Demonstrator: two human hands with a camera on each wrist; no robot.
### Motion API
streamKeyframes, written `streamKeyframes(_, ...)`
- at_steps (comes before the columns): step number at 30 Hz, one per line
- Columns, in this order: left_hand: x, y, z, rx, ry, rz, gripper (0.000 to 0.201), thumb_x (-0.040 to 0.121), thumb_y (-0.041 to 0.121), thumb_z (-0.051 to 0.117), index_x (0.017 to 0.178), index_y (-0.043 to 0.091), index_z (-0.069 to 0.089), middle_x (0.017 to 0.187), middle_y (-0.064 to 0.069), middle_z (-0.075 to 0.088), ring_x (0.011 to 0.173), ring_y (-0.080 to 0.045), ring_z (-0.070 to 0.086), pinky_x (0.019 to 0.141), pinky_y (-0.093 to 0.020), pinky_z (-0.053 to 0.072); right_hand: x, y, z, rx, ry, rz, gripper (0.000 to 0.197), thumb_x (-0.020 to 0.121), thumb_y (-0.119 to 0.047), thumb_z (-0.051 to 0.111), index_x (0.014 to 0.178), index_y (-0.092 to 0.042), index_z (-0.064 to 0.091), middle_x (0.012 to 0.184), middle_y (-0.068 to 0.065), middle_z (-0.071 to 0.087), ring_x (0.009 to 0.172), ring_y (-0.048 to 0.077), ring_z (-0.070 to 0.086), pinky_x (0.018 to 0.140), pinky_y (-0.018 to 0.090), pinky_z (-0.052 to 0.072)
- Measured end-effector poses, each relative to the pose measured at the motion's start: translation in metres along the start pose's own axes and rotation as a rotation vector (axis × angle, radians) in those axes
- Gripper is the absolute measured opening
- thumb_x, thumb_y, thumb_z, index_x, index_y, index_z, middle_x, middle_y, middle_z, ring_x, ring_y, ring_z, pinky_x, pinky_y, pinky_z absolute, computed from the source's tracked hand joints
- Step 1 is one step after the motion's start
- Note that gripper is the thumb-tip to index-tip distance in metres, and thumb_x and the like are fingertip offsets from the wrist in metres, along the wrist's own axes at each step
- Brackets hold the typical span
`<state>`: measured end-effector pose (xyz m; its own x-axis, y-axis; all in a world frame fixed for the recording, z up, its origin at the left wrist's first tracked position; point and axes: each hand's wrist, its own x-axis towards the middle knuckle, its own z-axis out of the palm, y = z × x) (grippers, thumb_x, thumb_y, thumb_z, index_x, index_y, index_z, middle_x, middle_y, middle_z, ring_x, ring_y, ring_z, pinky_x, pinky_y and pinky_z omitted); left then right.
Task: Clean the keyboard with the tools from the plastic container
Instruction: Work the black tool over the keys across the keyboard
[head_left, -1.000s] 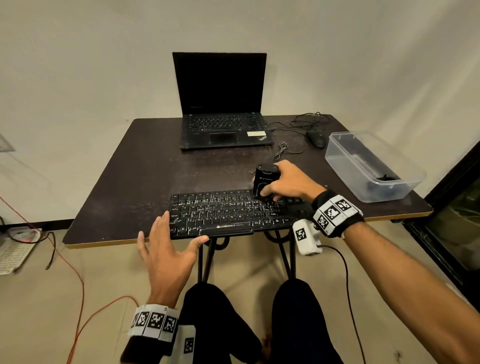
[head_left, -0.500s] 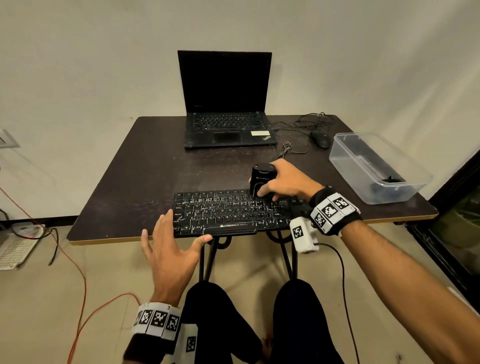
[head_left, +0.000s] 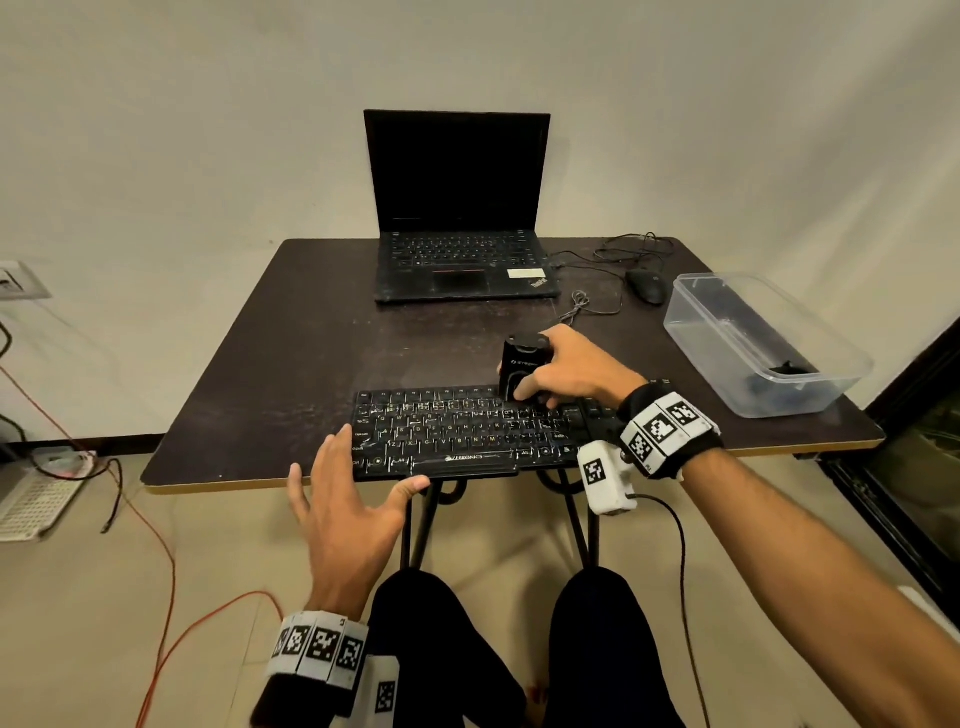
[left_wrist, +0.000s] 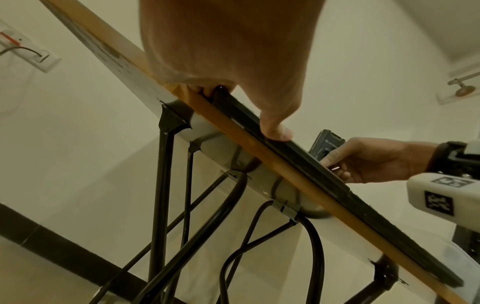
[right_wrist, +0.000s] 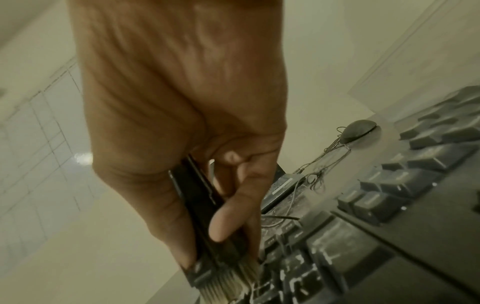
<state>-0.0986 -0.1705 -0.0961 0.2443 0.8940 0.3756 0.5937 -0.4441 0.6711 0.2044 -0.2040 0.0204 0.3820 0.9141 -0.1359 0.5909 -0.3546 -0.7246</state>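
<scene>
Brushing is underway: the right hand (head_left: 569, 371) grips a black brush tool (head_left: 521, 368) on the keyboard's (head_left: 467, 431) far keys, the flat left hand (head_left: 347, 499) steadies its near edge, and most keys look unbrushed.

Keyboard (head_left: 467, 431): black, white-lettered keys, flat at the table's near edge. Cleaning brush (head_left: 522, 371): black blocky body, pale bristles down on the far key rows, right of centre, upright. Plastic container (head_left: 748, 395): clear, rectangular, lidless, far right; small dark items inside.
</scene>
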Motion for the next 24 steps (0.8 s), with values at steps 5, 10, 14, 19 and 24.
streamKeyframes(5, 0.000, -0.002, 0.001, 0.003, 0.010, 0.008, 0.110, 0.076, 0.087, 0.060, 0.158, 0.018, 0.036, 0.160, -0.004, 0.045, 0.156, -0.013, 0.026, 0.128, -0.036, -0.010, -0.004, -0.006, 0.005, -0.057, 0.001, -0.031, 0.039, 0.070, -0.024, 0.089, 0.105, -0.016, 0.075, 0.094, 0.002, 0.080, 0.076, 0.033, 0.079, 0.061, 0.036, 0.065)
streamKeyframes(10, 0.001, 0.000, 0.002, -0.001, 0.005, 0.002, 0.107, 0.076, 0.080, 0.064, 0.158, 0.017, 0.036, 0.160, -0.005, 0.045, 0.156, -0.013, 0.026, 0.129, -0.037, -0.010, -0.004, -0.008, 0.006, -0.070, 0.103, -0.028, 0.028, 0.074, -0.018, 0.087, 0.098, -0.014, 0.074, 0.086, 0.002, 0.079, 0.067, 0.030, 0.078, 0.054, 0.029, 0.060)
streamKeyframes(14, 0.000, 0.000, 0.001, -0.007, 0.011, 0.006, 0.106, 0.075, 0.076, 0.066, 0.158, 0.017, 0.037, 0.160, -0.005, 0.045, 0.156, -0.013, 0.026, 0.129, -0.037, -0.010, -0.002, -0.015, 0.010, -0.076, -0.017, -0.043, 0.042, 0.066, -0.024, 0.088, 0.104, -0.015, 0.075, 0.094, 0.006, 0.080, 0.077, 0.038, 0.078, 0.060, 0.038, 0.064)
streamKeyframes(19, 0.000, 0.000, 0.002, -0.006, 0.015, -0.003, 0.108, 0.074, 0.081, 0.064, 0.158, 0.018, 0.037, 0.160, -0.005, 0.045, 0.156, -0.012, 0.026, 0.130, -0.040, -0.007, -0.005, -0.016, 0.012, -0.129, 0.062, -0.076, 0.028, 0.074, -0.018, 0.087, 0.099, -0.015, 0.074, 0.087, 0.003, 0.080, 0.066, 0.022, 0.077, 0.060, 0.030, 0.060)
streamKeyframes(24, -0.001, 0.001, 0.001, -0.008, 0.012, 0.012, 0.106, 0.078, 0.082, 0.064, 0.157, 0.018, 0.037, 0.161, -0.003, 0.044, 0.156, -0.012, 0.025, 0.130, -0.040, -0.007, 0.000, -0.017, 0.007, -0.132, -0.006, -0.045, 0.035, 0.073, -0.020, 0.091, 0.102, -0.015, 0.072, 0.092, 0.005, 0.079, 0.078, 0.027, 0.076, 0.067, 0.037, 0.061)
